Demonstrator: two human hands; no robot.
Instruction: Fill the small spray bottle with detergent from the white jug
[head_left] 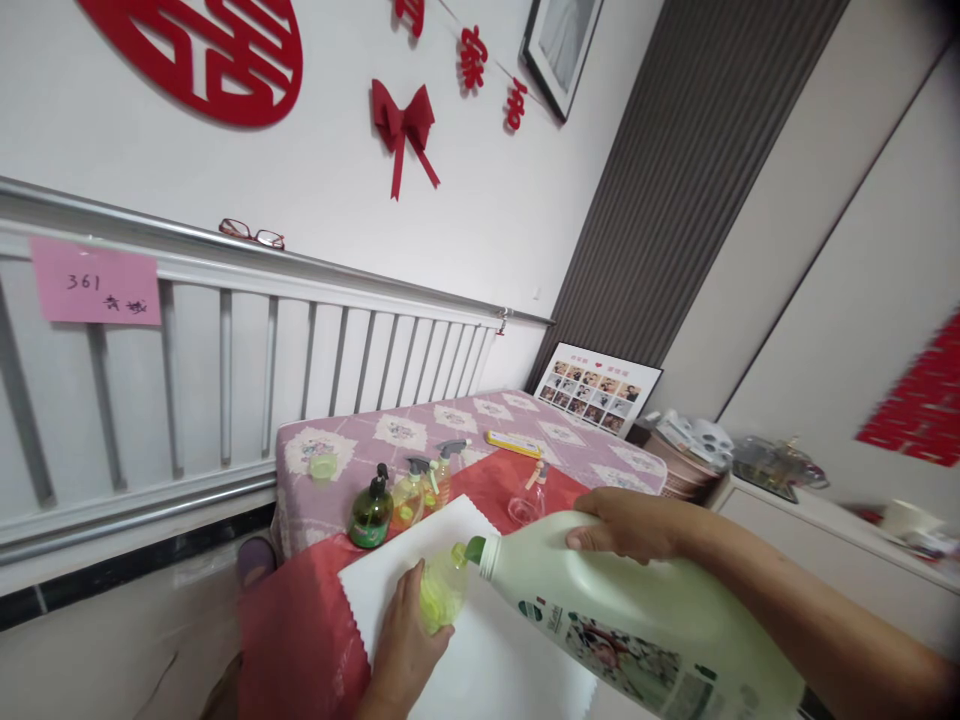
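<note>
Two hands apart: left hand point(409, 640) grips small bottle point(441, 592), right hand point(630, 523) holds tilted jug point(637, 605), spout point(475, 549) at bottle mouth point(459, 552) between hands. Pouring seems under way; bottle looks part full, probably unfinished.

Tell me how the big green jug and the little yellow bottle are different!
The jug is much bigger than the little bottle. The jug is pale green and not see-through; the little bottle is see-through and yellowish. The right hand holds the jug tipped over; the left hand holds the little bottle closer to upright. Both have their mouths close together.
</note>
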